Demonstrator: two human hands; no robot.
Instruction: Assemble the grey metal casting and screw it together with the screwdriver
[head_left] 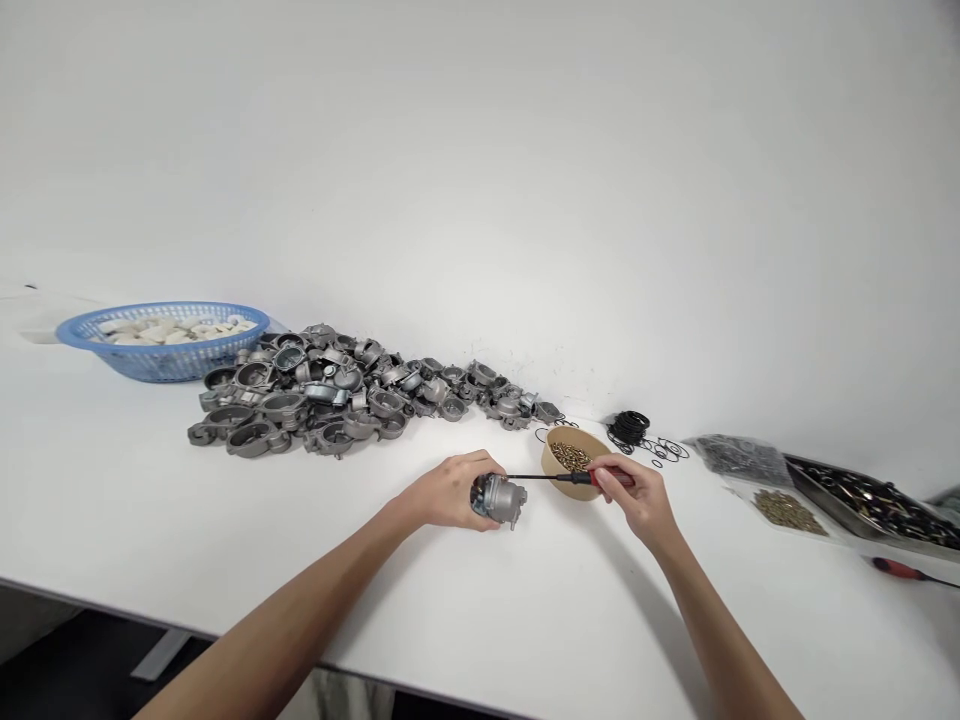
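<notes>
My left hand (454,490) is closed around a grey metal carburetor (504,500), held on its side above the table. In my right hand (634,495) is a screwdriver (574,479) with a red and black handle. Its long dark shaft points left, and the tip meets the upper part of the carburetor near my left fingers; the exact contact point is too small to make out. Just behind the screwdriver stands a tan bowl (559,437) holding many small brass-coloured screws (571,457).
Grey cast metal bowls (360,390) lie heaped along the wall. A blue basket (161,362) holds white parts. Black rubber rings (628,428) lie behind the bowl. To the right are a bag of small parts (787,510), a metal tray (840,510) and another screwdriver (900,569).
</notes>
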